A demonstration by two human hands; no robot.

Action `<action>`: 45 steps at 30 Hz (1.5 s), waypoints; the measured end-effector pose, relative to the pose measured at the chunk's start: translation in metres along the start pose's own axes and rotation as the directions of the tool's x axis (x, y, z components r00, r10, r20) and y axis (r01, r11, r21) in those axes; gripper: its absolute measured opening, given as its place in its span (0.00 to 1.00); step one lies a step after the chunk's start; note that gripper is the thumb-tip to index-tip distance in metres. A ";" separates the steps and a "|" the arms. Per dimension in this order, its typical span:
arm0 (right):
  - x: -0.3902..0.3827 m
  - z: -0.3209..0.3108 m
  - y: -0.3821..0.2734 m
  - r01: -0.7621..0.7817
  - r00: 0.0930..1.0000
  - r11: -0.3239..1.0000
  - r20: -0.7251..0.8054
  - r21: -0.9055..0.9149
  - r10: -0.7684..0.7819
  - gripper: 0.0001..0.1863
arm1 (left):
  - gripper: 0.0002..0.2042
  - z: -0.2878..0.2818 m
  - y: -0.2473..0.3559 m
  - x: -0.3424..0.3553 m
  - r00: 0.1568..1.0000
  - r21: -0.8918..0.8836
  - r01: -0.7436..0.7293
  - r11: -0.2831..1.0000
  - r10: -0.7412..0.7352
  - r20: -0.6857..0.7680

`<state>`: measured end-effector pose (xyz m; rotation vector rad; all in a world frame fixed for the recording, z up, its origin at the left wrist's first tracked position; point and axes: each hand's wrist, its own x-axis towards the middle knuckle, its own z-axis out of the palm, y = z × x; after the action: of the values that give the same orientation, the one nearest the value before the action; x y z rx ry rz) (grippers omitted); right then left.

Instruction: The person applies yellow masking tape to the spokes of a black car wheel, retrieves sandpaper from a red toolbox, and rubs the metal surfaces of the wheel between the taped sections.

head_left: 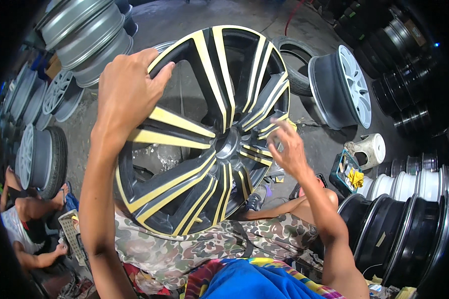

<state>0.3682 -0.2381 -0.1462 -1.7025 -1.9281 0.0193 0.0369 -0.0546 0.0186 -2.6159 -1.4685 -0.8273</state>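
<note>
1. Clamping the wheel (207, 132) at its upper-left edge, the left hand (127, 87) had fingers wrapped over the outside and thumb along the inner lip.
2. Right hand (288, 149) was blurred, loosely curled in front of the right-side spokes (267, 102). Couldn't tell if it touched them or had hold of anything.
3. Wheel was tilted, face toward the wearer, lower edge over the lap of the camouflage trousers (169, 259). Couldn't tell how much weight the lap took.
4. My read on handling: stiff, fairly heavy, no flex. Black finish probably slick; striped face likely easy to scuff. Best grip looked like the outer lip, opposite sides, off the yellow striping.
5. Toward the floor's (174, 17) far-left corner: stacked silver rims (85, 40). Far side, right of the wheel: a tyre (300, 84), then a silver wheel (329, 89) on edge.
6. Floor's right edge: white stool (370, 151), teal crate (338, 172), black rims (374, 224) nearer.
7. In the way: co-worker (27, 212) at the floor's left edge, black rims by the right elbow. Swing room looked tight both sides.
</note>
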 end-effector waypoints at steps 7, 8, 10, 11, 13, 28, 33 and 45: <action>0.033 0.008 0.021 0.098 0.989 0.992 0.115 -0.077 -0.089 0.10 | 0.14 -0.011 0.008 -0.034 0.992 -0.076 -0.074 0.994 0.065 -0.105; 0.026 0.011 0.021 0.106 0.990 0.993 0.097 -0.055 -0.100 0.10 | 0.13 -0.011 0.010 -0.037 0.990 -0.063 -0.089 0.994 0.081 -0.113; 0.015 0.019 0.013 0.073 0.995 0.997 0.074 -0.033 -0.071 0.09 | 0.12 -0.014 0.017 -0.042 0.989 -0.045 -0.105 0.993 0.100 -0.108; 0.011 0.021 0.007 0.061 0.994 0.998 0.091 -0.027 -0.059 0.10 | 0.13 -0.015 0.022 -0.045 0.996 -0.080 -0.046 0.996 0.039 -0.078; 0.001 0.030 0.001 0.120 0.988 0.992 0.097 0.029 -0.123 0.11 | 0.14 -0.019 0.027 -0.047 0.998 -0.122 -0.014 0.992 0.007 -0.056; -0.022 0.024 0.007 -0.425 0.815 0.164 0.298 0.890 0.496 0.03 | 0.13 -0.016 0.030 -0.043 0.999 -0.062 -0.015 0.998 0.012 -0.051; -0.016 0.013 0.008 -0.368 0.817 -0.116 0.381 0.922 0.433 0.05 | 0.13 -0.012 0.026 -0.044 0.998 -0.061 -0.030 0.998 0.026 -0.058; -0.014 0.019 0.011 -0.365 0.846 -0.013 0.338 0.931 0.413 0.08 | 0.12 -0.011 0.018 -0.049 0.997 -0.033 -0.031 0.999 0.028 -0.078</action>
<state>0.3706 -0.2428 -0.1715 -1.0593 -0.7333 1.2457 0.0264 -0.1063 0.0095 -2.5909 -1.4050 -0.9484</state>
